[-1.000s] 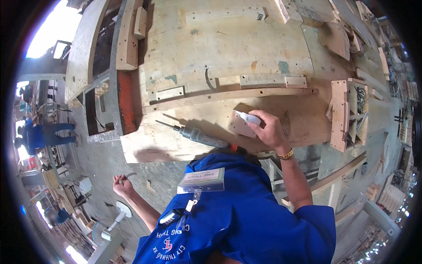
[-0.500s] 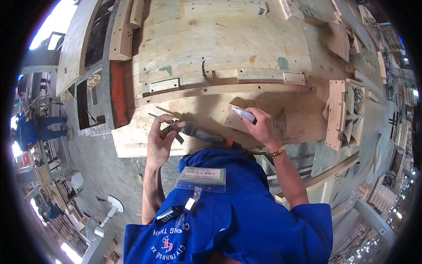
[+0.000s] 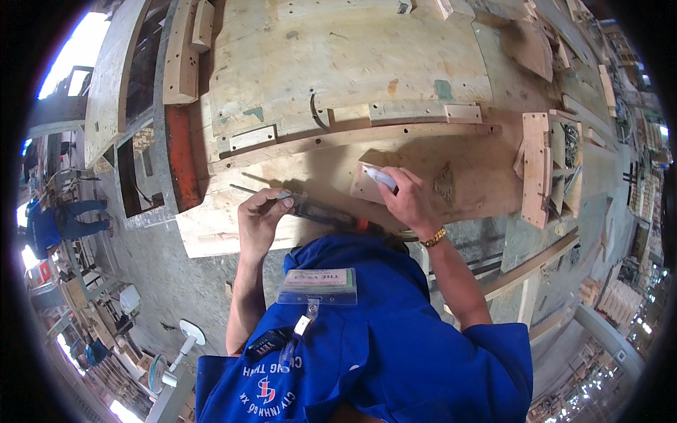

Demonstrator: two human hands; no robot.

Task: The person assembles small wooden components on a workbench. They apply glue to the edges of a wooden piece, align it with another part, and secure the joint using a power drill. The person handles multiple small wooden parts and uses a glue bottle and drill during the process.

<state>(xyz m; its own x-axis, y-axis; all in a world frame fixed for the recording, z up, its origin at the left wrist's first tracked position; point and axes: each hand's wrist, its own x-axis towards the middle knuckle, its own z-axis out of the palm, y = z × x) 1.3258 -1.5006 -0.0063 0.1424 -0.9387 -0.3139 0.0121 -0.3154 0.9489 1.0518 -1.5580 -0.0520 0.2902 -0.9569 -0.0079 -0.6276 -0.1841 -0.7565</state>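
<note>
My right hand [image 3: 410,201] is closed around a white tube with a tapered tip [image 3: 381,178]. Its tip is over a small pale wooden block [image 3: 362,186] with dark holes, lying on the plywood bench top [image 3: 211,229]. My left hand [image 3: 262,218] is pinched at the front end of a dark power tool [image 3: 328,213] with an orange band. What its fingertips hold is too small to tell. A thin dark rod [image 3: 243,188] sticks out beyond the fingers to the left.
A long wooden strip [image 3: 352,138] runs across the bench beyond my hands. At the right stands a wooden box [image 3: 536,169] holding small metal pieces. An orange-red beam [image 3: 182,158] edges the left side. A person in blue [image 3: 44,224] is far left; a fan [image 3: 192,331] stands lower left.
My left hand's fingers have drawn together, and the dark strip hanging below them no longer shows. My right hand stays at the block with the white tube, tilted slightly differently. The view has shifted a little.
</note>
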